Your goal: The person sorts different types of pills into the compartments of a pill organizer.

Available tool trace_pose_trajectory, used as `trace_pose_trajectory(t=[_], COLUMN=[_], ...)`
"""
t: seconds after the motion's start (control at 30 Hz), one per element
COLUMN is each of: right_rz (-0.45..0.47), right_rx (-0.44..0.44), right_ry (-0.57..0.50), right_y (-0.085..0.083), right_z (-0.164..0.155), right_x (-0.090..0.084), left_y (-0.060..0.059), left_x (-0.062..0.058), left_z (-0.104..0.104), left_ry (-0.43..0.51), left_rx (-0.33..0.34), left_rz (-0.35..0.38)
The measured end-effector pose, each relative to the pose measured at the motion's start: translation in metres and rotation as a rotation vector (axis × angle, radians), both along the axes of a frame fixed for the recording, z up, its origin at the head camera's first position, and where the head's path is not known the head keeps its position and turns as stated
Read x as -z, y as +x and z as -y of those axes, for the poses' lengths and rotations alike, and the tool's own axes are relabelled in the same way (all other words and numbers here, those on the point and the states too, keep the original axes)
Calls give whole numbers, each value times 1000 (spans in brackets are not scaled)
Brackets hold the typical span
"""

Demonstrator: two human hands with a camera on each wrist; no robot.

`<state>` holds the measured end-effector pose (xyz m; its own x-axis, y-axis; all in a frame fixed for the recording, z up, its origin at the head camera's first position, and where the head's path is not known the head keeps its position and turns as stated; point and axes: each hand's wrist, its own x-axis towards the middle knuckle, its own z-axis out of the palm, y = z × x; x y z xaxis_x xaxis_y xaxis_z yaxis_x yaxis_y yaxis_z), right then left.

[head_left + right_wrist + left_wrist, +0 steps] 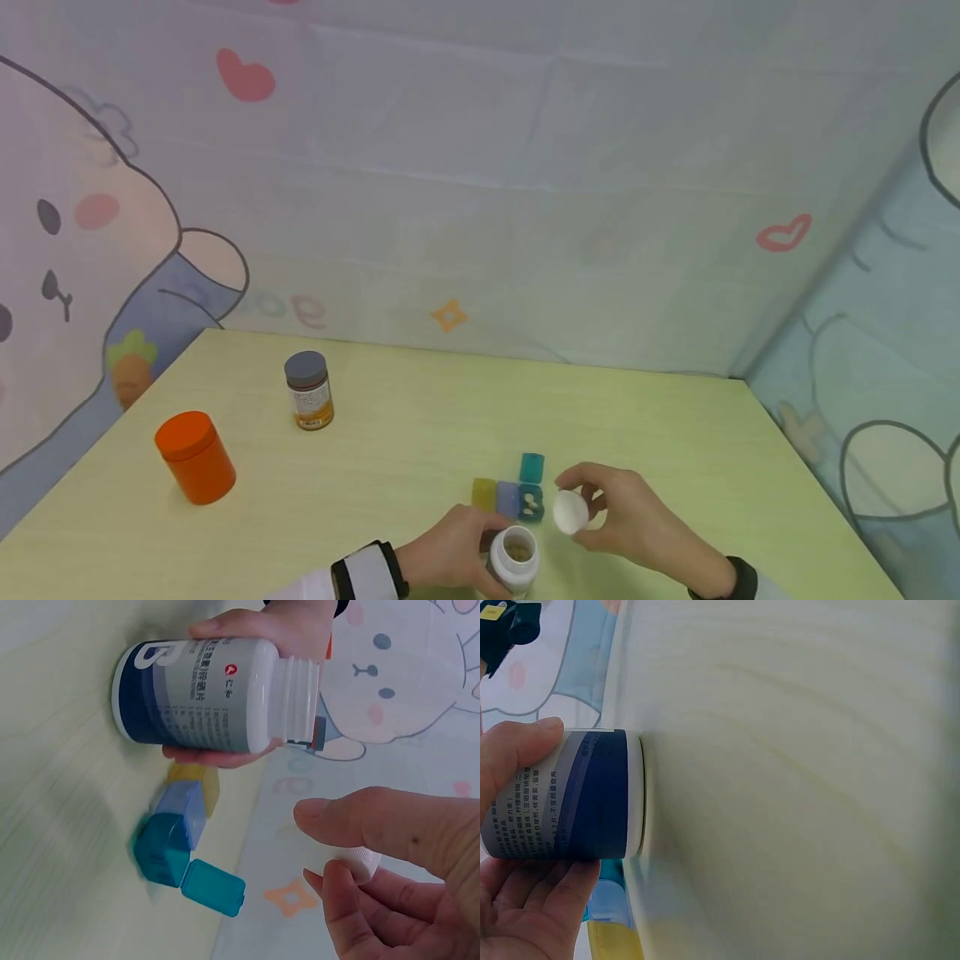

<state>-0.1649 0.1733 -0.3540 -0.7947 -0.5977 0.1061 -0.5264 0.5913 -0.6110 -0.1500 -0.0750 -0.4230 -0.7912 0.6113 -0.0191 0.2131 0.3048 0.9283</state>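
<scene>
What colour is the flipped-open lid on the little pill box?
The open lid is teal, showing best in the right wrist view.

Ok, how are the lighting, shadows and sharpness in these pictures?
Head view: soft light, print on the grey-lidded jar too small to read; left wrist: dim, darker toward the right edge, lettering on the white bottle fairly crisp; right wrist: faint shadow on the table.

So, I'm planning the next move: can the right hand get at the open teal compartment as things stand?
Probably yes: the right hand is just beside the open teal compartment, and only the white cap it holds seems to be in the way.
</scene>
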Motion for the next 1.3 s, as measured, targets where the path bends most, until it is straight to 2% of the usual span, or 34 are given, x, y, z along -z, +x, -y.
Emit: trace_pose_trajectory(t=[0.23,0.5,0.6,0.7,0.83,0.93,1.0,1.17,1.3], right_rz=[56,86,58,-10,6,69,79,23,-2], right_rx=[-79,-124,-135,-149,-205,-255,-273,-287,-279], right_ry=[-29,-23,-16,-16,-63,-94,-91,-33,-30], right_y=[4,9,10,10,9,8,8,7,7], right_z=[15,27,29,30,32,35,36,40,41], right_x=[-2,-3,-3,-2,-1,1,3,6,10], left_y=[-1,-2,-3,-4,-3,-4,-4,-6,-7], left_x=[1,3,5,6,9,12,13,13,12], left_z=[0,0,0,-1,-4,-7,-7,-7,-7], left_ry=[-1,6,1,-24,-45,-50,-54,-59,-57], left_rx=[-2,4,10,13,7,7,14,27,27], left_rz=[-11,-7,-16,-48,-76,-70,-62,-31,-1])
